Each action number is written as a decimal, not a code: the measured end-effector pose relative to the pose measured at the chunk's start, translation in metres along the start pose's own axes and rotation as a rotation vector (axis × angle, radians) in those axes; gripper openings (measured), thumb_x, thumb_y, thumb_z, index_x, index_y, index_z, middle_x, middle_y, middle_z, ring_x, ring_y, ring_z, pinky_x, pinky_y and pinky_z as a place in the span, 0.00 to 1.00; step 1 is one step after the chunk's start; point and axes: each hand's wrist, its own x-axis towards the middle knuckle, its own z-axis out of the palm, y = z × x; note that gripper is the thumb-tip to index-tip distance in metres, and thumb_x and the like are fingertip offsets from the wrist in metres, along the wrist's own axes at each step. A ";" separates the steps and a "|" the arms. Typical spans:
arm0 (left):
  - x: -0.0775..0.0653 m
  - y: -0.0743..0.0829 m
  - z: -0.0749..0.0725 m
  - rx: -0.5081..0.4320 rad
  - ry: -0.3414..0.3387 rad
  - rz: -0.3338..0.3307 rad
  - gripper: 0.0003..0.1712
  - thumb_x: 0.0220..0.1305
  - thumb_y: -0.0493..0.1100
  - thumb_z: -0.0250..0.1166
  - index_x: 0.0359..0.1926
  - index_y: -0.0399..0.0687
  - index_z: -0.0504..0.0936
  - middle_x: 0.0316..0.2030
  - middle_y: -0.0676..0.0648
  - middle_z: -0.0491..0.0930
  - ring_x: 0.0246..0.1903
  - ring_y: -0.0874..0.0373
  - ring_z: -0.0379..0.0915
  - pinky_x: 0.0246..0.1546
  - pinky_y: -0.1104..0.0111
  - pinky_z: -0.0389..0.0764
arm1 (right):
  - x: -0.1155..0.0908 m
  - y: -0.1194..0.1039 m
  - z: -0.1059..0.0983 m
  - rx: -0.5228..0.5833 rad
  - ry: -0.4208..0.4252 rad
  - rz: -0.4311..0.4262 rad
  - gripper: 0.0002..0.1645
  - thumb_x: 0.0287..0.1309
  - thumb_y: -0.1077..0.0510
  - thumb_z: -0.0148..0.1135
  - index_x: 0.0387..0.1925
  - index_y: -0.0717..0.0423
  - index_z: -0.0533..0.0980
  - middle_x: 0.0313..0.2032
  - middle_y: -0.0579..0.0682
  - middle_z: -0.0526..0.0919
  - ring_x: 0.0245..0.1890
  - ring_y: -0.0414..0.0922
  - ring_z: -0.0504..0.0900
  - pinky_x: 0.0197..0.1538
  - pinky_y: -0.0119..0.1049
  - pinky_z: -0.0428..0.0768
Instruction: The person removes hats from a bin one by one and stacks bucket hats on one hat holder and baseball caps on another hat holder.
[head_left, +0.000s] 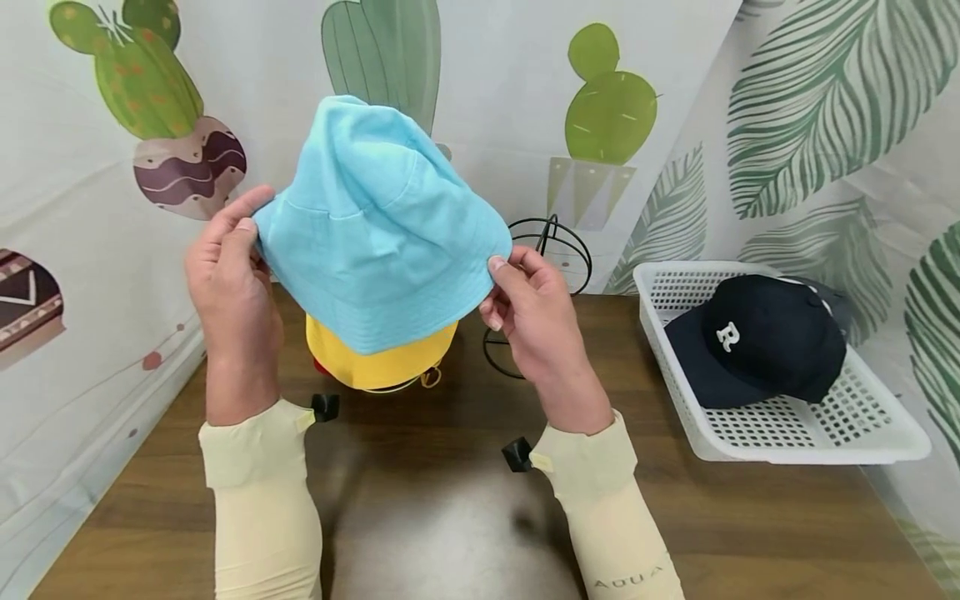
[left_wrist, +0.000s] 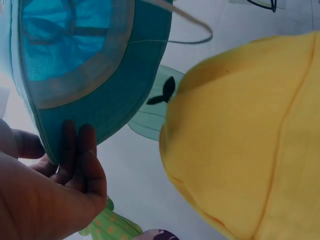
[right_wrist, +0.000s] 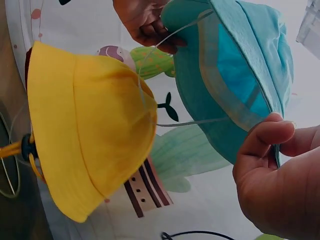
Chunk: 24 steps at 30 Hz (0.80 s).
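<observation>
Both ends of the blue hat (head_left: 375,242) are pinched, thumb to fingers, by my left hand (head_left: 232,283) and right hand (head_left: 536,312). I have its brim stretched left to right, above and apart from the yellow hat (head_left: 360,360) towards the bench's (head_left: 420,442) far edge; neither hand looks clearly nearer.

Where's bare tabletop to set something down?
Free: table between left sleeve and right sleeve in the head view; also a strip between right sleeve and white basket. Crowded: back middle, with yellow hat, black wire stand and the held light-blue hat. Navy cap fills much of the basket.
</observation>
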 end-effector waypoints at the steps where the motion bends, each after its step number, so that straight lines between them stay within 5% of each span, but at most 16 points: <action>1: 0.001 -0.001 -0.001 0.014 0.005 -0.008 0.19 0.78 0.35 0.53 0.55 0.32 0.88 0.27 0.45 0.77 0.27 0.57 0.72 0.29 0.71 0.70 | 0.002 0.002 0.001 0.006 0.003 0.006 0.02 0.78 0.65 0.55 0.44 0.61 0.73 0.26 0.49 0.76 0.22 0.42 0.72 0.25 0.30 0.67; 11: 0.009 -0.013 -0.016 0.113 0.046 -0.107 0.19 0.79 0.37 0.53 0.56 0.39 0.89 0.27 0.48 0.78 0.26 0.59 0.71 0.27 0.73 0.68 | 0.016 0.029 0.013 0.011 0.032 0.074 0.02 0.78 0.64 0.56 0.45 0.59 0.75 0.27 0.50 0.76 0.22 0.42 0.72 0.26 0.29 0.70; 18: 0.014 -0.026 -0.022 0.111 0.034 -0.187 0.18 0.79 0.36 0.54 0.57 0.39 0.89 0.49 0.45 0.84 0.38 0.58 0.81 0.38 0.72 0.80 | 0.022 0.046 0.012 -0.005 0.052 0.125 0.03 0.78 0.63 0.56 0.46 0.60 0.75 0.26 0.51 0.76 0.22 0.41 0.73 0.26 0.29 0.71; 24: 0.017 -0.037 -0.026 0.082 0.022 -0.246 0.18 0.78 0.34 0.53 0.55 0.38 0.89 0.52 0.44 0.82 0.41 0.57 0.81 0.41 0.72 0.83 | 0.027 0.058 0.012 -0.007 0.070 0.173 0.03 0.78 0.63 0.56 0.45 0.60 0.75 0.26 0.51 0.76 0.21 0.41 0.73 0.26 0.28 0.71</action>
